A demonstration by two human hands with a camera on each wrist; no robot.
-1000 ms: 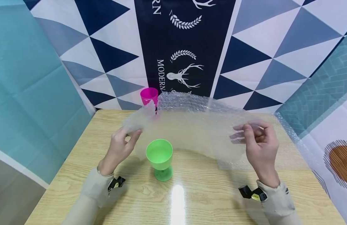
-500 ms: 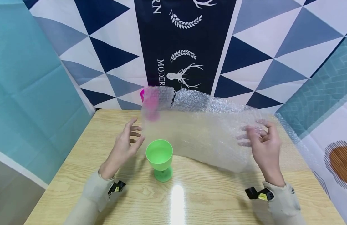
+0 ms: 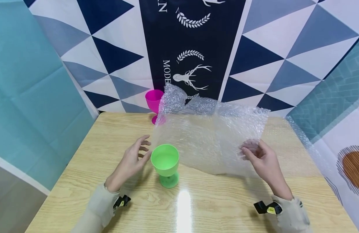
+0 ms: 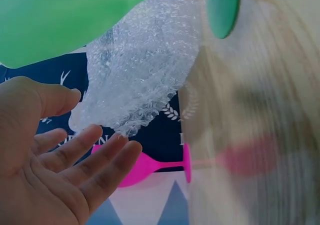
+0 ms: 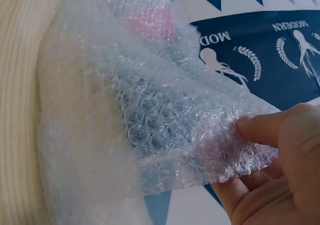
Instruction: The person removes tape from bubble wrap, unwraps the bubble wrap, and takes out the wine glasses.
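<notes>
A clear sheet of bubble wrap (image 3: 196,139) spreads across the middle of the table, its far edge raised and crinkled. My right hand (image 3: 262,158) pinches its right side between thumb and fingers; in the right wrist view the bubble wrap (image 5: 155,120) folds over the fingers. My left hand (image 3: 131,160) holds nothing, its fingers loosely spread beside the green goblet (image 3: 165,160). In the left wrist view the open left hand (image 4: 75,160) stays apart from the bubble wrap (image 4: 140,65). The green goblet stands upright in front of the sheet.
A pink goblet (image 3: 154,100) stands upright at the back, its right side partly behind the bubble wrap. Another flat piece of bubble wrap (image 3: 290,152) lies on the wooden table (image 3: 214,200) at the right. A patterned cloth wall (image 3: 118,55) rises behind.
My left hand has let go of the bubble wrap's left side and drawn back slightly. The right hand has moved inward and lower, and the sheet has sunk, uncovering more of the pink goblet.
</notes>
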